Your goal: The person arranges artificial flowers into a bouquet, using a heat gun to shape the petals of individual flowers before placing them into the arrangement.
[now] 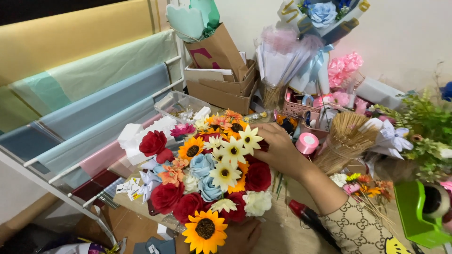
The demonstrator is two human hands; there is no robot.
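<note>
The right hand's (281,149) fingers (264,134) curl closed into the top of the bouquet (212,178), pinching among the white daisies (233,153). The left hand (245,235) grips the bouquet from beneath, under a sunflower (205,230). The bouquet stands over the worktop (278,230), just left of a bundle of wooden sticks (343,141) and a pink ribbon roll (307,143).

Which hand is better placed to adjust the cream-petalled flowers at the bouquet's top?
Probably the right hand: it already touches the cream-petalled flowers, while the left hand sits under the mixed artificial-flower bouquet.
</note>
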